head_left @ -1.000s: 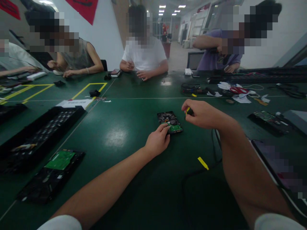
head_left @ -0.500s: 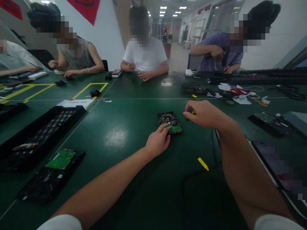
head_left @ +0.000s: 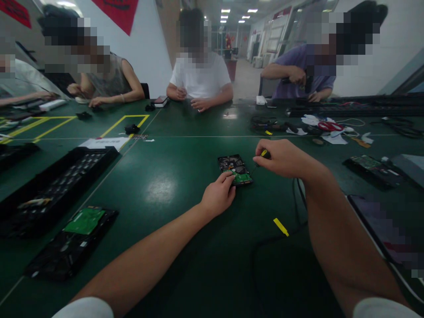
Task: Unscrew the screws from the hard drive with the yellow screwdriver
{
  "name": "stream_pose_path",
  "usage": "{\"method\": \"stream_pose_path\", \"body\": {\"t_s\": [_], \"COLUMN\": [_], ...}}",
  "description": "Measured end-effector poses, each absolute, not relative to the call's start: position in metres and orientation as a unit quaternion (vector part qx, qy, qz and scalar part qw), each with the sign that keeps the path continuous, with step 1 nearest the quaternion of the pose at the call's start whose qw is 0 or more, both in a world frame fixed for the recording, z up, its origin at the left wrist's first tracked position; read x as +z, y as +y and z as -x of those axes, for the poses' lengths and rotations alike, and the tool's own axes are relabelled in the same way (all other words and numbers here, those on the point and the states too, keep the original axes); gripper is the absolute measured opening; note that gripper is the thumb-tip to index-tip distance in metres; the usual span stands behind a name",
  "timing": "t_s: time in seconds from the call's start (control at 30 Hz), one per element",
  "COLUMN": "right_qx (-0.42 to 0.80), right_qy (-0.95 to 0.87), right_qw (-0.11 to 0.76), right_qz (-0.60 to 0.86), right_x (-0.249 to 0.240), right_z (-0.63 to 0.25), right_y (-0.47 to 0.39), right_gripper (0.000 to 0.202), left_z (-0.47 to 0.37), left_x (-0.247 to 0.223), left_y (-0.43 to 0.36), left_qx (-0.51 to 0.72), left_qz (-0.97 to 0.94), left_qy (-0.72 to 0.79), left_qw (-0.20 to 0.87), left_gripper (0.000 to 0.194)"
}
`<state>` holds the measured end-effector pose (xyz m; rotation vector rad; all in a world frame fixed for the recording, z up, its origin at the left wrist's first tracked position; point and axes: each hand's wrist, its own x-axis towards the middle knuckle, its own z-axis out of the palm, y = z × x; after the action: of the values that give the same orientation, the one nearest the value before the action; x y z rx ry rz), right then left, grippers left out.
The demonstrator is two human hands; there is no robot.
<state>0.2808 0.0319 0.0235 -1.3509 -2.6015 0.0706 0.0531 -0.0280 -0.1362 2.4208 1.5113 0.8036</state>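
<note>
A hard drive [head_left: 232, 163] with a green circuit board lies on the green table in front of me. My left hand [head_left: 219, 194] grips its near left edge, fingers over the board. My right hand [head_left: 276, 155] is closed around a screwdriver [head_left: 265, 153] with a black and yellow handle. The screwdriver's thin shaft points down and left beside the drive's right edge; whether its tip touches the drive I cannot tell. Another hard drive [head_left: 71, 243], also with a green board, rests at the left front.
A long black tray [head_left: 56, 185] stands at the left. A yellow-tagged black cable [head_left: 281, 238] runs under my right forearm. At the right are a tablet-like screen [head_left: 380, 225] and another drive [head_left: 372, 170]. Red-handled scissors [head_left: 331, 126] lie behind. Several people sit opposite.
The screwdriver handle has turned slightly in my right hand, so more of its yellow and black end shows. My left hand and the hard drive stay in place.
</note>
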Motion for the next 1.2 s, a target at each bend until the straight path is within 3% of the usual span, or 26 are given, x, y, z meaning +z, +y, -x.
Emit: {"method": "stream_pose_path", "body": {"t_s": [0.67, 1.2], "right_qx": [0.069, 0.014], "right_qy": [-0.887, -0.864], "right_qw": [0.121, 0.101], "right_qz": [0.441, 0.493], "right_x": [0.0269, 0.0252], "right_z": [-0.2778, -0.2805], "right_y": [0.0277, 0.0298], "right_gripper": [0.020, 0.023], "left_z": [-0.0537, -0.0531], "left_x": [-0.1349, -0.1356], "left_y": [-0.0287, -0.0280], "left_qx": [0.269, 0.271], "left_qz": [-0.815, -0.815], "left_qy": [0.507, 0.504], "left_qw": [0.083, 0.089], "left_gripper": [0.039, 0.039]}}
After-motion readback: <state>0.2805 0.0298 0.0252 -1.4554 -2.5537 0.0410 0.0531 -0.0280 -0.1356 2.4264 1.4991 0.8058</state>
